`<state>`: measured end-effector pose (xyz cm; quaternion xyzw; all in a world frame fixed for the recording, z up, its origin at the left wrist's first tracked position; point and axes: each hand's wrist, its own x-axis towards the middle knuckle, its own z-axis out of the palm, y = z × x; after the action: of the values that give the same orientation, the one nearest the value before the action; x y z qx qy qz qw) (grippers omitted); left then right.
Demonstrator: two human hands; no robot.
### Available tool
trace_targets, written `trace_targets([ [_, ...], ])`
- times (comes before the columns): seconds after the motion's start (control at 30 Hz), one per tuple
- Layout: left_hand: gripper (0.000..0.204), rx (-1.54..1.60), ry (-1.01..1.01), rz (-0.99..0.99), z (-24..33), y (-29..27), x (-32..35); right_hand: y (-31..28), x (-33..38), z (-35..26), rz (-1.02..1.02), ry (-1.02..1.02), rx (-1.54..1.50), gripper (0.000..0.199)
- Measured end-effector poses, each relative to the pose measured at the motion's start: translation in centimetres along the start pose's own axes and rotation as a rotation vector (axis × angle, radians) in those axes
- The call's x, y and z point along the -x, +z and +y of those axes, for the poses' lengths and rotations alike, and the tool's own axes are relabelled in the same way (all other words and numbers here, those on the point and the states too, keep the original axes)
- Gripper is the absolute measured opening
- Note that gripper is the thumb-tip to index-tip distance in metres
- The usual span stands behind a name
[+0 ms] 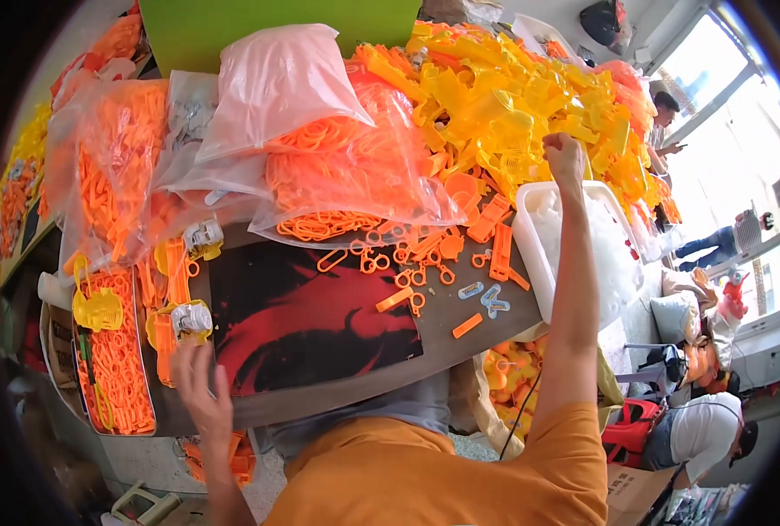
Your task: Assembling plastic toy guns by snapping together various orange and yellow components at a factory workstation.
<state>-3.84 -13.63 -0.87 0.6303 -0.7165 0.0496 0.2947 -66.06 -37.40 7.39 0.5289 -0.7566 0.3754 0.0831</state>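
My right hand reaches far out over the heap of yellow plastic parts, its fingers curled closed. Whatever they hold, if anything, I cannot make out. At the near left of the table my left hand has its fingers extended and apart, beside an orange and yellow part with a white mechanism. The fingertips overlap its near end; whether they touch it is unclear. A similar white mechanism on an orange part lies farther back. Between my hands lies a black mat with a red design.
An orange-filled tray with a yellow scoop-like piece stands left. Bags of orange parts line the back. Loose orange rings and blue-grey pieces lie right of the mat, near a white tub. Other people are at right.
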Motion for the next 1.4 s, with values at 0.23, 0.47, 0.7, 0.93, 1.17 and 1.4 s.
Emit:
trace_targets([
  [0.23, 0.025, 0.291, 0.174, -0.135, 7.1, 2.4, 1.2, 2.9, -0.7, -1.0, -0.257, 0.048, 0.252, 0.038],
  [0.47, 0.022, 0.388, 0.168, -0.238, 7.7, 3.9, 0.0, 6.7, -0.3, -7.2, 0.143, -0.321, 0.022, 0.047],
  [0.7, 0.022, 0.403, 0.127, -0.253, 7.5, 3.9, 0.3, 3.6, 4.7, -11.1, -0.313, -0.750, 0.274, 0.039],
  [0.93, 0.022, 0.449, 0.080, -0.302, 7.6, 3.9, -0.3, 1.6, 8.1, -5.8, -0.568, -0.939, 0.214, 0.020],
  [1.17, 0.022, 0.454, 0.076, -0.311, 7.5, 4.0, -0.1, -0.5, 8.2, -4.7, -0.776, -0.663, 0.279, 0.020],
  [1.4, 0.022, 0.451, 0.059, -0.328, 7.6, 4.0, -0.1, -2.5, 1.0, -4.5, -0.525, -0.306, -0.174, 0.018],
])
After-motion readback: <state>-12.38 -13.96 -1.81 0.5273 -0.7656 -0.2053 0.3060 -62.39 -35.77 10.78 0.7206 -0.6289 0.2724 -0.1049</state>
